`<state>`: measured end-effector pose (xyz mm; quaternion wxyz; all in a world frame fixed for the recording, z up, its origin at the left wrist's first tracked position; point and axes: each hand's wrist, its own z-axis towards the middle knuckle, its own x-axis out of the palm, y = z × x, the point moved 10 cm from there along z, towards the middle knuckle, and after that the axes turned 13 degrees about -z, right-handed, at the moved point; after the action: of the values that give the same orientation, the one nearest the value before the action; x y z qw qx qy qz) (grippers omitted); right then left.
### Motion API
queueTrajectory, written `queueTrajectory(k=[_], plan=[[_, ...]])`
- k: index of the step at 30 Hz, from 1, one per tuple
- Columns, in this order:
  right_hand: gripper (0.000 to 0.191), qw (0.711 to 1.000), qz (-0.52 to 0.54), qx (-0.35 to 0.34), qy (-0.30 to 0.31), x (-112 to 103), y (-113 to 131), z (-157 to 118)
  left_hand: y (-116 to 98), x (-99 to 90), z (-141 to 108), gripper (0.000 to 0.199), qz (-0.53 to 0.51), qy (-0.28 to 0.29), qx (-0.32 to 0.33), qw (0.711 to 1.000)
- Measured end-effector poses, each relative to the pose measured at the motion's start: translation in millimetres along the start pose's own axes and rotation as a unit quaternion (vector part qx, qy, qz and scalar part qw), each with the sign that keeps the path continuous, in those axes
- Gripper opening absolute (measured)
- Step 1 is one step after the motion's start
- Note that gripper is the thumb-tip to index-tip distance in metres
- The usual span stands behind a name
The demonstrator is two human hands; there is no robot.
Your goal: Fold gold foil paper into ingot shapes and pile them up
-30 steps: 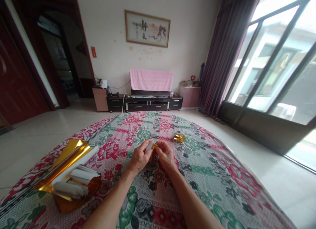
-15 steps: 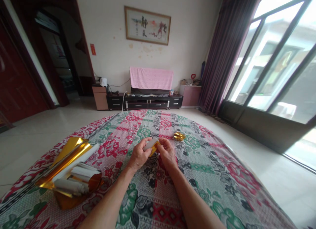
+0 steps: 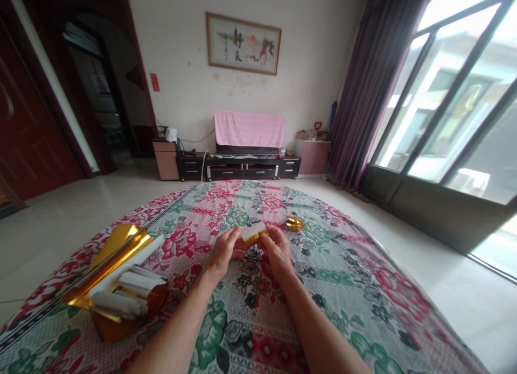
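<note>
Gold-white strip (image 3: pixel 253 232) L of gold bundle (image 3: pixel 295 224), long axis approx. L-R; R hand (image 3: pixel 279 252), nearer bundle, fingers pinching R end; L hand (image 3: pixel 221 253) at L end, grip unclear.

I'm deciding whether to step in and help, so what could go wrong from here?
The small white-and-gold piece might bend or slip: the right hand pinches one end, while the left hand looks more open at the other.
The white rolls lie loosely on gold sheeting, so a tug on the patterned cloth could shift them.
The small gold bundle lies just beyond the right hand and might get knocked.
</note>
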<state>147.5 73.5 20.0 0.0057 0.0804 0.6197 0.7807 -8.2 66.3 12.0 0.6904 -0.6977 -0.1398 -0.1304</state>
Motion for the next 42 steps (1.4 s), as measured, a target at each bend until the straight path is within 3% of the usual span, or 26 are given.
queueTrajectory(k=[3, 6, 12, 21, 23, 28, 33, 39, 42], plan=[[0.037, 1.000, 0.004, -0.003, -0.006, -2.4, -0.8, 1.2, 4.6, 6.1, -1.4, 0.052, 0.039, 0.035, -0.013, 0.999], [0.039, 1.000, 0.010, -0.007, 0.002, -1.3, -1.9, 1.9, 1.8, 12.3, -3.1, 0.042, 0.088, 0.056, 0.017, 0.994], [0.038, 0.999, 0.028, 0.001, 0.017, 1.3, -2.8, 0.8, -2.6, 9.8, 0.0, 0.026, 0.104, 0.026, 0.067, 0.992], [0.037, 1.000, 0.011, 0.002, 0.016, 1.9, -5.2, 2.4, -10.5, 7.4, -0.5, 0.024, 0.153, 0.023, 0.096, 0.983], [0.035, 1.000, -0.001, 0.000, 0.014, 3.3, -4.9, 2.4, -12.3, 7.3, -0.3, 0.027, 0.146, 0.022, 0.096, 0.984], [0.032, 0.999, -0.032, -0.032, 0.031, 10.1, 1.2, 1.1, -16.4, 5.2, 1.4, 0.060, 0.124, 0.030, 0.102, 0.987], [0.029, 0.979, -0.179, -0.094, 0.025, 8.2, 8.3, -0.1, -20.6, 11.9, 0.1, 0.044, 0.281, 0.087, 0.144, 0.945], [0.029, 0.929, -0.334, -0.156, 0.032, 10.7, 15.8, -3.8, -41.4, 8.0, -6.6, 0.028, 0.442, 0.008, 0.266, 0.857], [0.029, 0.911, -0.380, -0.163, 0.021, 10.9, 18.2, -4.9, -38.7, 22.7, -12.3, 0.018, 0.449, 0.065, 0.296, 0.840]])
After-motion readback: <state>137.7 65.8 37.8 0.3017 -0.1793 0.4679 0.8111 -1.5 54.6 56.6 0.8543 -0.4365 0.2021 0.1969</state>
